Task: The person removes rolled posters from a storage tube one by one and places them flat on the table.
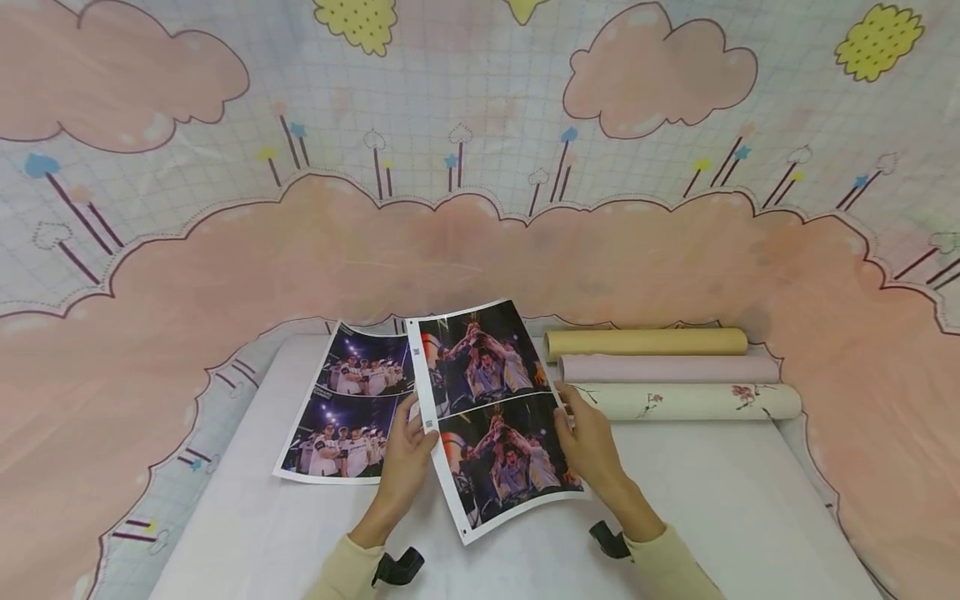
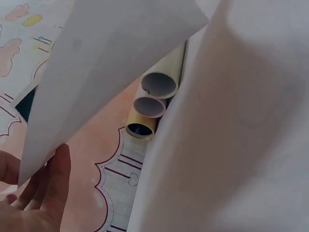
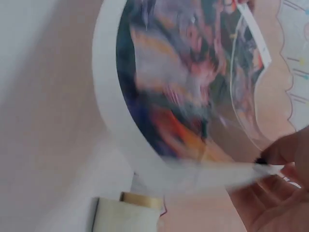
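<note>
A white-bordered sheet with two printed photos (image 1: 491, 408), one above the other, is held up over the table. Its left edge is pinched by my left hand (image 1: 405, 462), and my right hand (image 1: 592, 442) grips the opposite edge. The sheet bends a little along its bottom. From the left wrist, the plain white back of the sheet (image 2: 96, 63) shows, with thumb and fingers at its edge. In the right wrist view, the printed side (image 3: 178, 77) curves away, slightly blurred. A second photo sheet (image 1: 341, 433) lies on the table behind and left, partly covered by the held one.
Three rolls of paper lie side by side at the back right: a yellow roll (image 1: 645, 342), a pale pink roll (image 1: 671, 368) and a cream roll with flowers (image 1: 697, 402). The white tabletop (image 1: 697, 500) meets a cartoon-printed cloth (image 1: 450, 250) behind and at the sides.
</note>
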A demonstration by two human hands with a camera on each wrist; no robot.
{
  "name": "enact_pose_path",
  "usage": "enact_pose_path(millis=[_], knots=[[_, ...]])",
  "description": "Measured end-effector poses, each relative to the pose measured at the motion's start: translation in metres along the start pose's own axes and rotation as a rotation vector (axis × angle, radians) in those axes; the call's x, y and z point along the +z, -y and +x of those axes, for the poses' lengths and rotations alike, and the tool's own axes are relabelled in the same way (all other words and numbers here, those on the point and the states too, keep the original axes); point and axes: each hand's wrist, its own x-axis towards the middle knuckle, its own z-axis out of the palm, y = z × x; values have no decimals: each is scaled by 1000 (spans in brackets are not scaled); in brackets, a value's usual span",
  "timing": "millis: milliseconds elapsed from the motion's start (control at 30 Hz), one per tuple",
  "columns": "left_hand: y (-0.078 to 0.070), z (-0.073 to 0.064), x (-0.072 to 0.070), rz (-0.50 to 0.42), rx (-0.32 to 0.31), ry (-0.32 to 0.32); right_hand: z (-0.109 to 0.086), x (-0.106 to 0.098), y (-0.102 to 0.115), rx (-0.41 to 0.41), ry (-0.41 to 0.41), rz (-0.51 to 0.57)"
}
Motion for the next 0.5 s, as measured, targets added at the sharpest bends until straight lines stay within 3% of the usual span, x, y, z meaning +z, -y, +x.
enact_pose_path(millis=[133,300,500], knots=[[-4,1,-8,-6,25,19,-3,-2,-3,13,50,8],[-4,2,-11,14,50,46,-5,-1,-7,-52,61,12],[-6,2,-9,56,57,44,-3,-1,-12,-68,130,140]])
